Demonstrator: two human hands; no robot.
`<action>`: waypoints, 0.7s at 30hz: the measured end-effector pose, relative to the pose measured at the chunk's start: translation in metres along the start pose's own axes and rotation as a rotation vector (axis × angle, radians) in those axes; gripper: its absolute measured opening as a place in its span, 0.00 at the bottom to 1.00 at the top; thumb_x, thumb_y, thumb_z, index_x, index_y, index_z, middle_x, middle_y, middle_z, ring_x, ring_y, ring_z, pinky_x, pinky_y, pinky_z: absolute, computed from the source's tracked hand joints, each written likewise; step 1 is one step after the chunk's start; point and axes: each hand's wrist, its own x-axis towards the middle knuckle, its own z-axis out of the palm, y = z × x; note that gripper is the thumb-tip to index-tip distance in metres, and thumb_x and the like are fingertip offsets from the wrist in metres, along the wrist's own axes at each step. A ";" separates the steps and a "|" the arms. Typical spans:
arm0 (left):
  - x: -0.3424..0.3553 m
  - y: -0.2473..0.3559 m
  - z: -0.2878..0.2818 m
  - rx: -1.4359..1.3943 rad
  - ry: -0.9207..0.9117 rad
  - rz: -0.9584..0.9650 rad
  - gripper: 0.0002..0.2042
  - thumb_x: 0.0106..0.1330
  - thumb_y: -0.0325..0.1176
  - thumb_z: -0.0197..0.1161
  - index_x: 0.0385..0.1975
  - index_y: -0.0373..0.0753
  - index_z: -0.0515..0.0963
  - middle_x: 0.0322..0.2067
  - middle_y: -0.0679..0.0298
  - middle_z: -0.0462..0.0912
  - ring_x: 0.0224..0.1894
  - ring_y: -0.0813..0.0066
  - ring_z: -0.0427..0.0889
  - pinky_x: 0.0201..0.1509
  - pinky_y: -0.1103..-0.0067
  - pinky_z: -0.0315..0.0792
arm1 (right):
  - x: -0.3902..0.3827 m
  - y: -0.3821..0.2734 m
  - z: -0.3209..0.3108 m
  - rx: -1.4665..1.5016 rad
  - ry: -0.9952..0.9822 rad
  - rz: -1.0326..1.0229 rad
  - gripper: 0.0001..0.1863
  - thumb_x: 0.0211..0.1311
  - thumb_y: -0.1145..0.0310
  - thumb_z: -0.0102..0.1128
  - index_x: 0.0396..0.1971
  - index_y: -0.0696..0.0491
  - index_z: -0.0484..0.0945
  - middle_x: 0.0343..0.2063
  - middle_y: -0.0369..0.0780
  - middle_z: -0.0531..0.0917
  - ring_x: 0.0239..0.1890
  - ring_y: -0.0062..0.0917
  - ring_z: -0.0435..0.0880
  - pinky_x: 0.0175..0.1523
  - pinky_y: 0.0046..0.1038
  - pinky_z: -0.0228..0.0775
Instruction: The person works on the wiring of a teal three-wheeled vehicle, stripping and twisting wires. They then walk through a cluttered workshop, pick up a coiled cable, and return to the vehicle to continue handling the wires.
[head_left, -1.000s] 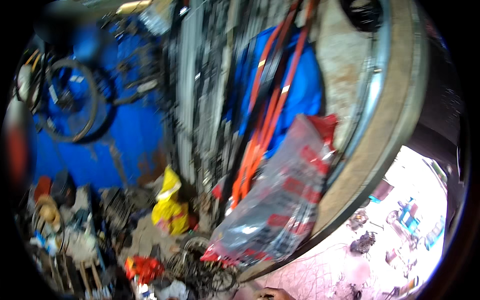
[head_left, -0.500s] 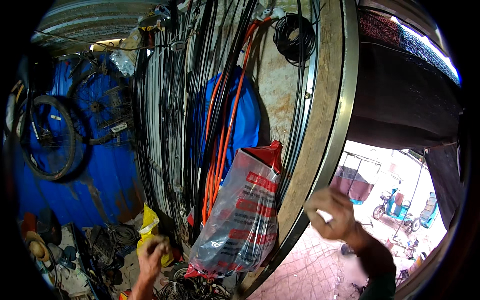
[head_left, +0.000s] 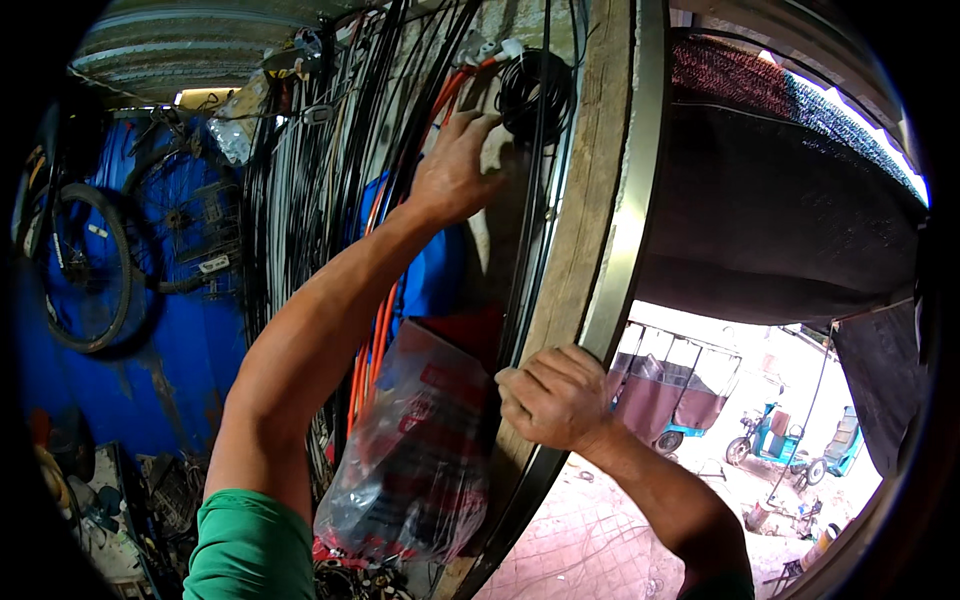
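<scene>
My left hand (head_left: 457, 170) is raised high against the wall, just left of a hanging coil of black cable (head_left: 533, 95). Its fingers are spread and reach toward the coil; some of them blur, and whether they touch it I cannot tell. Lower down, my right hand (head_left: 555, 396) is curled closed in front of the wooden post (head_left: 580, 180). Anything inside its fingers is hidden. Between my arms hangs a clear plastic bag with red print (head_left: 415, 450). Orange-red tubes (head_left: 362, 380) run down beside it, partly behind my left forearm.
Many long black strips (head_left: 275, 210) hang along the wall. A bicycle wheel (head_left: 90, 270) hangs before blue sheet metal at left, above cluttered gear. A metal edge (head_left: 630, 200) borders the doorway. Outside are a dark awning (head_left: 780, 200) and a blue three-wheeler (head_left: 785, 430).
My left hand has risen from low beside the yellow bag to the cable coil. My right hand has moved left, to in front of the post. The view has shifted slightly right.
</scene>
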 end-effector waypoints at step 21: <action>0.100 -0.025 0.027 -0.301 0.215 -0.370 0.21 0.55 0.35 0.69 0.47 0.34 0.72 0.37 0.52 0.82 0.39 0.63 0.84 0.43 0.70 0.78 | -0.018 0.013 0.004 -0.056 -0.018 0.005 0.07 0.42 0.70 0.66 0.24 0.50 0.78 0.17 0.32 0.75 0.21 0.21 0.74 0.28 0.25 0.60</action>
